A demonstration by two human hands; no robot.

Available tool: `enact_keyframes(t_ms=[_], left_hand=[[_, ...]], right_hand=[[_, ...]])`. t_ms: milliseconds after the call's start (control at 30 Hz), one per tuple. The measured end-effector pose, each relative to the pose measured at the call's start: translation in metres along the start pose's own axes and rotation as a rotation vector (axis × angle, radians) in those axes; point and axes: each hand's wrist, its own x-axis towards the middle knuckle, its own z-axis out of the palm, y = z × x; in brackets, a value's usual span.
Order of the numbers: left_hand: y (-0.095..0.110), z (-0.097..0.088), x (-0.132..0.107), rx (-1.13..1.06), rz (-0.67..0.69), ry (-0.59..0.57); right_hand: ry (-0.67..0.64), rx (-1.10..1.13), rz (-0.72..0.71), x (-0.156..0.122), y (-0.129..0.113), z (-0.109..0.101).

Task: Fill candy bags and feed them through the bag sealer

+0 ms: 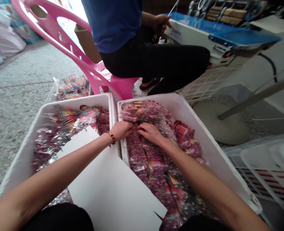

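Note:
Small shiny plastic packets (136,154), printed in pink, lie in rows and piles in the white bin on the right (206,139). Near the far end of that bin, my left hand (122,130), with a beaded bracelet on its wrist, has its fingers curled together at the packets' edge. Close beside it on the right is my right hand (150,132), thumb and fingers bent in a pinch on the packets. My fingers partly hide what they grip. A large white cardboard sheet (108,186) lies below my left forearm, across the inner rims of both bins.
The white bin on the left (28,144) holds more packets. Beyond the bins, a person in a blue shirt (115,25) sits on a pink chair (84,64) at a blue-topped machine (219,32). A pole on a round base (219,122) and plastic baskets (264,166) stand at right.

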Motion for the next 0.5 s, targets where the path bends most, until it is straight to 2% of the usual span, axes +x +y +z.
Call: enact_keyframes(t_ms=[167,367,500], left_hand=[[-0.002,-0.003,0.004,-0.057,-0.043,-0.028],[-0.002,-0.008,0.003,-0.061,-0.023,-0.065],[0.001,-0.007,0.001,-0.014,-0.010,-0.056]], right_hand=[[-0.031,-0.128,0.099,0.006,-0.009,0.000],[-0.086,-0.089,0.068,0.005,-0.006,-0.004],[-0.110,-0.250,0.118,0.005,-0.019,-0.005]])
